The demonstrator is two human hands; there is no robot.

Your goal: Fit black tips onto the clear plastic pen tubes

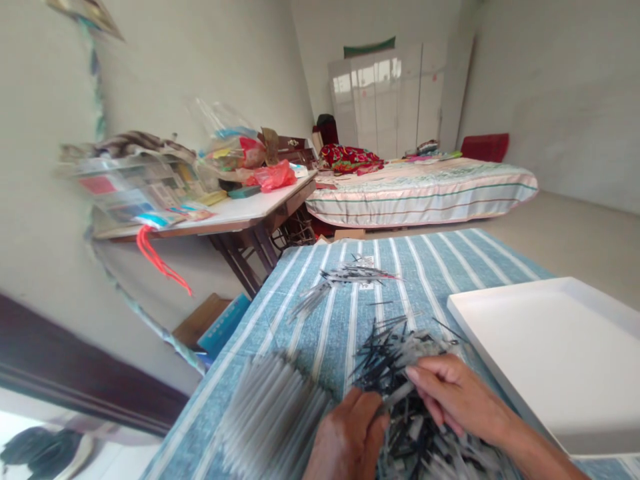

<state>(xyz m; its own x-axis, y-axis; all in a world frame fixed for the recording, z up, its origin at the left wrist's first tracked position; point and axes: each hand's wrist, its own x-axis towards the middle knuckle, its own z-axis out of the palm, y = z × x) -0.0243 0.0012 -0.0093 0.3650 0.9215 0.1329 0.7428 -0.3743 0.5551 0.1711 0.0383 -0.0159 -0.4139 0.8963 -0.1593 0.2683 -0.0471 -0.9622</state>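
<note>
My left hand [350, 433] is closed around one end of a slim grey stick-like piece [399, 396]. At its upper end my right hand [457, 393] pinches with thumb and forefinger. Under and around both hands lies a loose heap of black, grey and whitish thin pieces [383, 353]. Left of my left hand is a thick bundle of grey, tube-like sticks [275, 413], laid side by side and blurred. Farther back on the cloth rests a smaller pile of thin grey and dark strips [345, 277], over a white printed label.
A blue-and-white striped cloth [420, 267] covers the work surface. To the right stands a shallow white tray [550, 353]. Along the left wall a desk [240, 213] carries bags and a box. Behind it is a bed [425, 193] with a striped cover.
</note>
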